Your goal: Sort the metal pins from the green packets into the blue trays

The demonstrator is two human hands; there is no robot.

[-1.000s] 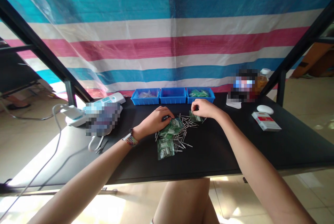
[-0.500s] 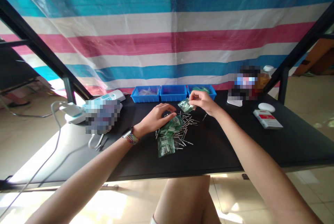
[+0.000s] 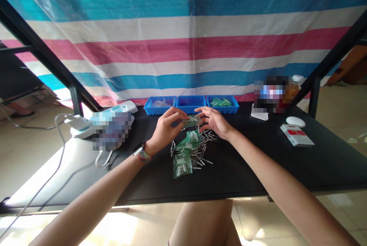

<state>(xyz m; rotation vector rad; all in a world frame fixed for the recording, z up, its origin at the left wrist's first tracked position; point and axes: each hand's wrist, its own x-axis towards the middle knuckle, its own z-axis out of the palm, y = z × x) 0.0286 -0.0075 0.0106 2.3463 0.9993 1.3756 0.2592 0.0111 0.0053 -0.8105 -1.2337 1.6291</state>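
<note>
In the middle of the frame I hold a small transparent green plastic bag [image 3: 191,121] between both hands. It is a little above the black table [image 3: 258,162] and just in front of the three blue plastic trays [image 3: 190,105]. The left hand [image 3: 166,127] pinches the left end of the bag; its fingers [image 3: 175,113] are narrow and closed on the plastic. The right hand [image 3: 214,122] takes the right end, and its fingers [image 3: 203,110] also rest on it, though I cannot tell if the thumb presses from below. Under the hands lies a loose heap of short silver metal pins [image 3: 205,141]. Lower in the frame, other flat green bags [image 3: 181,165] lie among them.

To do this step well, I judge that the grip must be light and only at the edges, so the thin plastic does not crumple. I would hold the bag level and over the heap, so anything that slips out falls on the pins and not toward the table edge. The wrists are better high, because a low wrist can sweep the pins away.
</note>
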